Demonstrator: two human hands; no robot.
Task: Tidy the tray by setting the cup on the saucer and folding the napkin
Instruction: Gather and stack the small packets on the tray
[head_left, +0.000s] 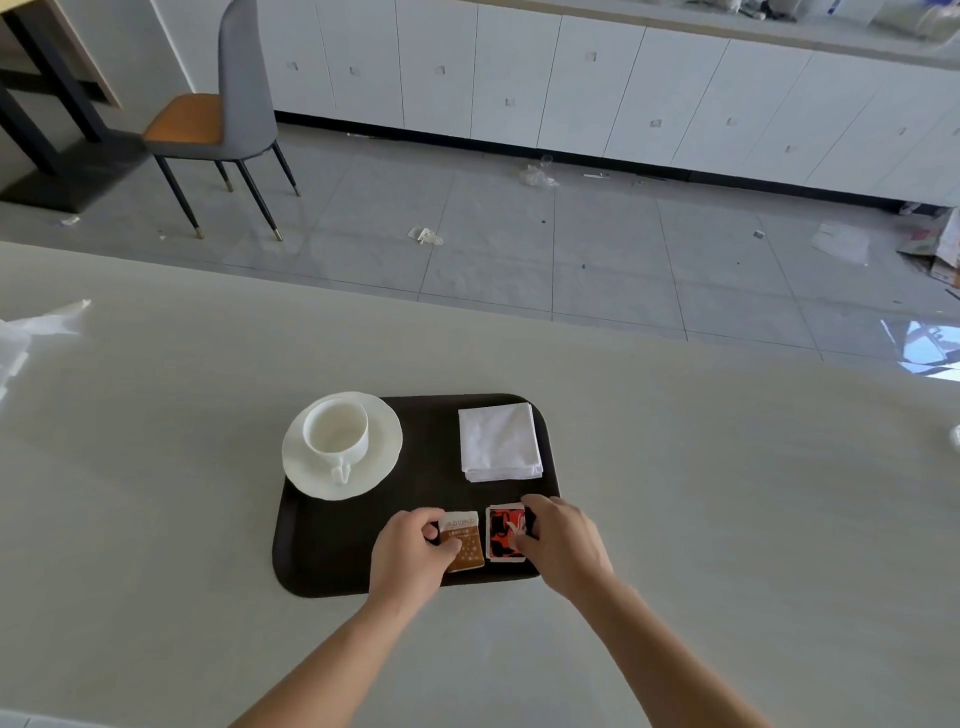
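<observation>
Tray (332, 545) sat mid-table (156, 519), bare tabletop on all sides. Cup (336, 434) stood upright on saucer (384, 441) at far left; folded napkin (500, 441) far right. Left hand (410, 556) pinched brown packet (464, 543), right hand (563, 545) pinched red packet (505, 532), both near edge, well apart from cup.

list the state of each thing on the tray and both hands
cup: upright, empty, on the saucer
saucer: flat on the tray
napkin: folded square
brown packet: flat, pinched by left hand
red packet: flat, gripped by right hand
tray: on the table
</observation>
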